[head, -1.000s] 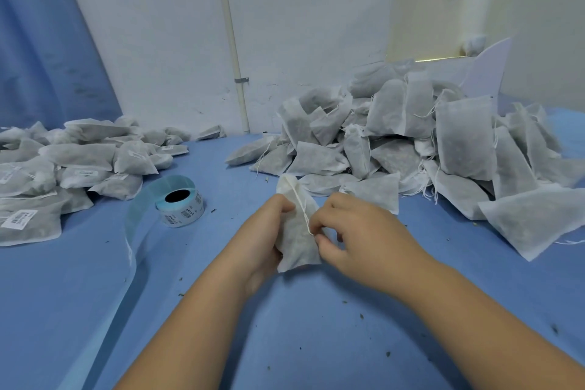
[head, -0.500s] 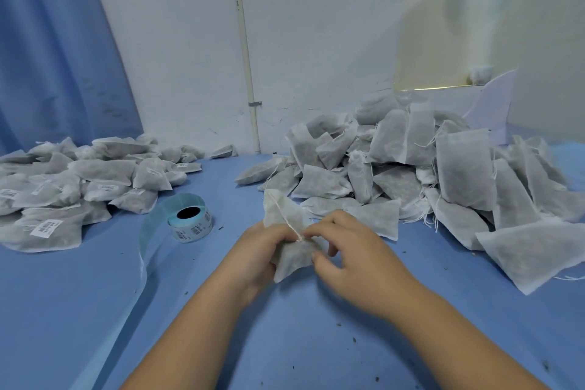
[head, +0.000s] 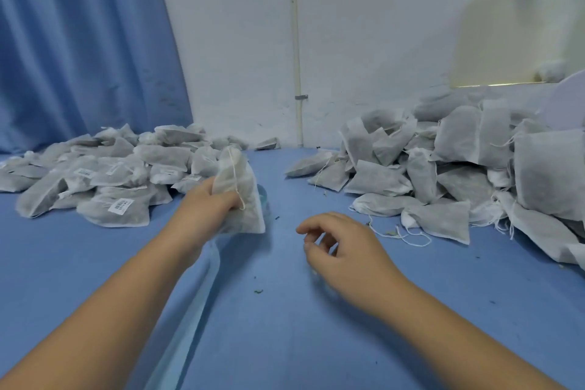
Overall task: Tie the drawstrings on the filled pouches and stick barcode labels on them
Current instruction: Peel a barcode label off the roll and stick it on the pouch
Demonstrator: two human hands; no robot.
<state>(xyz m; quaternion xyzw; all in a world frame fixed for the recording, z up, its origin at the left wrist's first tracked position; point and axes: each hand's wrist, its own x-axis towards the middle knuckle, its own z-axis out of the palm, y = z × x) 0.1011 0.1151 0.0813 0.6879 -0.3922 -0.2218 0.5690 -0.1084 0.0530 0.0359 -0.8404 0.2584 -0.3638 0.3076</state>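
My left hand (head: 205, 206) grips a filled white pouch (head: 242, 199) by its side, just above the blue table, with the drawstring running down its front. The pouch hides most of the label roll (head: 262, 193); only a blue sliver shows behind it. My right hand (head: 338, 247) hovers over the table to the right of the pouch with loosely curled fingers and holds nothing. A pile of labelled pouches (head: 104, 177) lies on the left. A taller pile of unlabelled pouches (head: 459, 168) lies on the right.
A translucent blue strip of label backing (head: 196, 304) trails down the table toward me under my left forearm. Loose white strings (head: 408, 236) lie in front of the right pile. A blue curtain (head: 79, 41) and a white wall stand behind the table.
My right hand let go of the pouch and its string and drew back to the right. My left hand carried the pouch left and forward, over the label roll. The camera tilted up and left.
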